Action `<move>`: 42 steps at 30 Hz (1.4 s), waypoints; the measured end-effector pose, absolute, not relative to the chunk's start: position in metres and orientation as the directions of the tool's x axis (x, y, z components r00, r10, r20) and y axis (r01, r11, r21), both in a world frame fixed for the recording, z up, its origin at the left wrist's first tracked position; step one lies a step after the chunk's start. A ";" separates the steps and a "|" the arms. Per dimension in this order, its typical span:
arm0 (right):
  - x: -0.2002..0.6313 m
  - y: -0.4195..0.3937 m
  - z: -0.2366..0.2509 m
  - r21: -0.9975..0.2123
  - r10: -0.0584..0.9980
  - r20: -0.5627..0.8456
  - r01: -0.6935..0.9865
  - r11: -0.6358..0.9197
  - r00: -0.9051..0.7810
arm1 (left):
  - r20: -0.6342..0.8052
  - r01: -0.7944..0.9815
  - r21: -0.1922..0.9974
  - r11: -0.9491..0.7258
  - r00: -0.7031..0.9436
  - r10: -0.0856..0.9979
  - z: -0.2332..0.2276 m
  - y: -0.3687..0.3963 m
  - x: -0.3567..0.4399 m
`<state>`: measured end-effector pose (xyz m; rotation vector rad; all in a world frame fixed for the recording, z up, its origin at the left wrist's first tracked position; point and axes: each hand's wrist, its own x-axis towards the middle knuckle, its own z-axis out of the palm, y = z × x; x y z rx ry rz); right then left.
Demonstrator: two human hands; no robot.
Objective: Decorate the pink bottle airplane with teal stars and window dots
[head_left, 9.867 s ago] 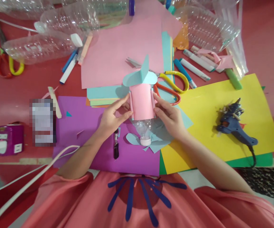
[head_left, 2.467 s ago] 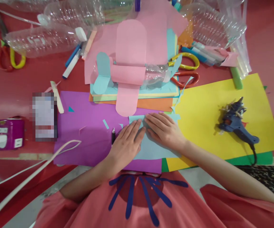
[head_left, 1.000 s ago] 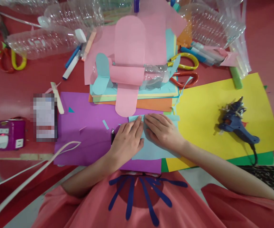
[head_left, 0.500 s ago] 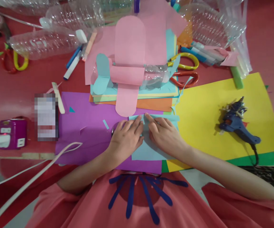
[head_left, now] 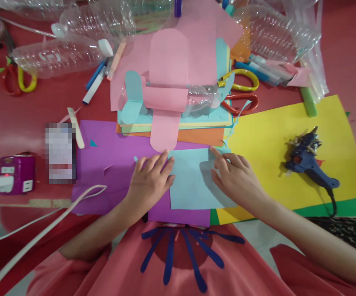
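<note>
A light blue sheet of paper (head_left: 190, 181) lies flat across the purple sheet (head_left: 104, 144) and the yellow sheet (head_left: 267, 164). My left hand (head_left: 151, 176) rests at its left edge, fingers spread, the fingertips by the upper left corner. With fingers apart, my right hand (head_left: 235, 172) touches the upper right part, the index fingertip at the top edge. Just beyond is a bottle plane (head_left: 165, 98) wrapped in pink paper, with pink wing strips and light blue tail pieces. It sits on a stack of coloured paper (head_left: 202, 133).
A blue glue gun (head_left: 310, 162) lies on the yellow sheet at right. Scissors (head_left: 242, 80) with yellow and red handles are by the stack. Plastic bottles (head_left: 61, 55) and markers (head_left: 94, 84) lie at the back. A phone (head_left: 60, 152), purple adapter (head_left: 17, 174) and white cable (head_left: 42, 230) are at left.
My hands have moved apart, left and right. The rolled or folded top edge of the light blue paper now lies flat, and more of the sheet shows between my hands.
</note>
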<state>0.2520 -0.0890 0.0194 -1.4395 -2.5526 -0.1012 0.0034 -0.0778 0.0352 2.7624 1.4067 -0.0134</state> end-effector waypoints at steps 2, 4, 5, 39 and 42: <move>0.257 -0.090 0.021 -0.024 0.840 0.225 0.859 0.511 -0.493 | -0.029 0.809 0.031 -0.586 0.587 0.809 0.036 -0.078 0.003; 0.262 -0.091 0.023 -0.003 0.842 0.226 0.864 0.503 -0.489 | -0.025 0.809 0.025 -0.588 0.588 0.808 0.036 -0.078 0.003; 0.264 -0.091 0.024 0.004 0.845 0.222 0.867 0.498 -0.486 | -0.020 0.807 0.022 -0.591 0.591 0.806 0.036 -0.079 0.003; 0.287 0.012 0.057 -0.286 0.837 0.414 0.823 0.492 -0.357 | -0.340 0.885 0.342 -0.317 0.431 0.836 0.053 -0.011 0.034; 0.300 0.047 0.058 -0.415 0.939 0.310 0.867 0.276 -0.150 | -0.304 0.811 0.571 -0.128 0.354 0.885 0.045 -0.006 0.025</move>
